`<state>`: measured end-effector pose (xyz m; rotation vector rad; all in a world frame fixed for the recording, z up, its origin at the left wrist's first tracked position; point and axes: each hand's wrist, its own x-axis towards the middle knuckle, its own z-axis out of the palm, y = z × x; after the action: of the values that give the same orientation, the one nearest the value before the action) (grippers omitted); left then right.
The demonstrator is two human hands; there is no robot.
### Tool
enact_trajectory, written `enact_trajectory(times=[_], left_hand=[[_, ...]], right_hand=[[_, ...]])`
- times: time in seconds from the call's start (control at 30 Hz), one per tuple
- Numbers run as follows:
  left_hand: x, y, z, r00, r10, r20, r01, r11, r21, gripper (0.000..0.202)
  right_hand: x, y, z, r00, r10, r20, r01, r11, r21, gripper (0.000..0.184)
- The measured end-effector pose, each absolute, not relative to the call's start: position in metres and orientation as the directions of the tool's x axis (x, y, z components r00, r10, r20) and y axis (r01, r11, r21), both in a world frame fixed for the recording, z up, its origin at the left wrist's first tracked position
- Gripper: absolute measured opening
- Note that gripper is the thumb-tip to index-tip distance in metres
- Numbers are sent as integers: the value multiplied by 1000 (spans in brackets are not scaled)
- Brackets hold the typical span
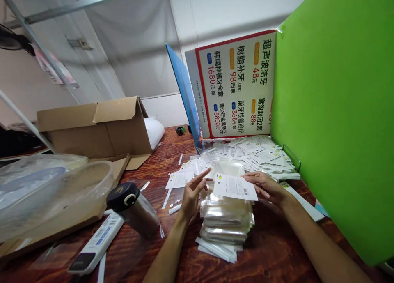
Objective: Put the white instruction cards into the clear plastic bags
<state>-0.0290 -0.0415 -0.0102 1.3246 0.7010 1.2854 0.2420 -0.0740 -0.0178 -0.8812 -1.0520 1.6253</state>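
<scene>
R hand (267, 187) pinching barcoded card (235, 187) over clear-bag stack (226, 219).
L hand (191, 196) part-open, just beside; loose cards (261, 152) twd worktop's (271, 250) far edge.

You have a white card (235, 187) gripped at its right edge by your right hand (267, 187), its printed face showing: a yellow mark at the upper left, small dark text, and a barcode toward the right. It is slightly tilted, above the bags (226, 221). Those are clear and glossy, stacked in uneven layers on the tabletop (271, 250) between your forearms.
</scene>
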Motion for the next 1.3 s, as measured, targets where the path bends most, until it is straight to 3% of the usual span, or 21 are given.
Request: enact_trajectory(times=[0.77, 1.13, 1.3], left_hand=[[-24, -43, -8, 247, 944, 217, -200, -170, 965, 39], [-24, -45, -4, 268, 948, 172, -175, -128, 976, 47], [-26, -46, -7, 269, 950, 159, -135, -127, 983, 58]], right_hand=[[237, -65, -21, 19, 999, 34, -341, 38, -939, 41], [234, -65, -24, -3, 1000, 29, -371, 26, -928, 42], [235, -71, -16, -103, 994, 36, -341, -1, -940, 56]])
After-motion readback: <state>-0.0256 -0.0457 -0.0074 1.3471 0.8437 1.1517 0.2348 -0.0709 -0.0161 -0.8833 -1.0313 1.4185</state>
